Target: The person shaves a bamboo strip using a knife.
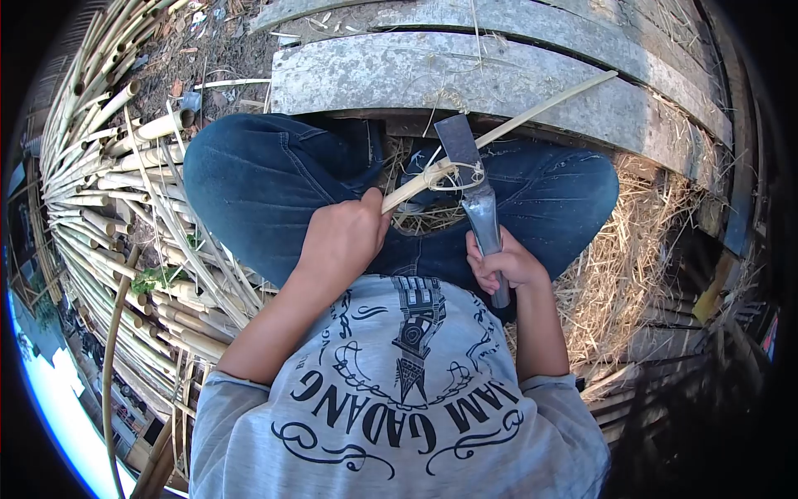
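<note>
My left hand point(345, 235) is closed round the near end of a long, pale bamboo strip point(544, 106), which slants up to the right above my lap. My right hand point(509, 264) grips the grey, wrapped-looking handle of a knife point(459, 141) with a broad, square-ended blade. The blade lies across the strip around its middle, touching or very close to it. A thin curled shaving point(453, 176) loops beside the blade and the strip. Both hands are held over my crossed legs in jeans point(249, 179).
Many bamboo poles point(179, 320) are piled along my left. Weathered wooden planks point(391, 75) lie just beyond my knees. A heap of straw-like shavings point(615, 258) covers the ground at my right. Bare soil with litter point(224, 54) shows at the far left.
</note>
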Demonstrator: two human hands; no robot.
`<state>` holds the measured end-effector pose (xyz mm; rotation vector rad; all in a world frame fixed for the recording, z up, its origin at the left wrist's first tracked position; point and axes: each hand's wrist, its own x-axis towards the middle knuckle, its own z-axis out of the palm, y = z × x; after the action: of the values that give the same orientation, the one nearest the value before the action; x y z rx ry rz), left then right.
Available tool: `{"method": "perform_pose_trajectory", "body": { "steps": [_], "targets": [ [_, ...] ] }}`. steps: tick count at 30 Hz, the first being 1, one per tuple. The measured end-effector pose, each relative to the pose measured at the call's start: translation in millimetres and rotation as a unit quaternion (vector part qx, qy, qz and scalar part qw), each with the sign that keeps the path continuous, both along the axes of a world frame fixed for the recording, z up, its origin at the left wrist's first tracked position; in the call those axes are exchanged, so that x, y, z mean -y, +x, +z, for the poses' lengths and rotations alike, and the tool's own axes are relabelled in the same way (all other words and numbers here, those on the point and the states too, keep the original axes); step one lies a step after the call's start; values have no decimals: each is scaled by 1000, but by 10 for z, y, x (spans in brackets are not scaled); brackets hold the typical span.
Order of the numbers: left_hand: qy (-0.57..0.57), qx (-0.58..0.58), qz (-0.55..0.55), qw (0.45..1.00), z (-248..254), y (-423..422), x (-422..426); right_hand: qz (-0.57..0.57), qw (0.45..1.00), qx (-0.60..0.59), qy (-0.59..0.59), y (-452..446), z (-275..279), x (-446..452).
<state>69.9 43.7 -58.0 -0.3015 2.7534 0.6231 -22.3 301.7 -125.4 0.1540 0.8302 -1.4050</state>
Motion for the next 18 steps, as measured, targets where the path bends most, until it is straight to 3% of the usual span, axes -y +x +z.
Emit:
{"method": "perform_pose_trajectory", "body": {
  "steps": [8, 15, 17, 18],
  "targets": [
    [44, -10, 11, 999, 50, -10, 47, 5, 995, 76, -59, 38, -135, -17],
    [198, 63, 38, 978, 206, -98, 226, -16, 969, 195, -153, 184, -242, 85],
    [222, 86, 48, 970, 201, -104, 240, -54, 879, 356, -313, 282, -299, 136],
    [220, 65, 45, 972, 164, -95, 226, -54, 878, 358, -314, 354, -274, 184]
  ]
}}
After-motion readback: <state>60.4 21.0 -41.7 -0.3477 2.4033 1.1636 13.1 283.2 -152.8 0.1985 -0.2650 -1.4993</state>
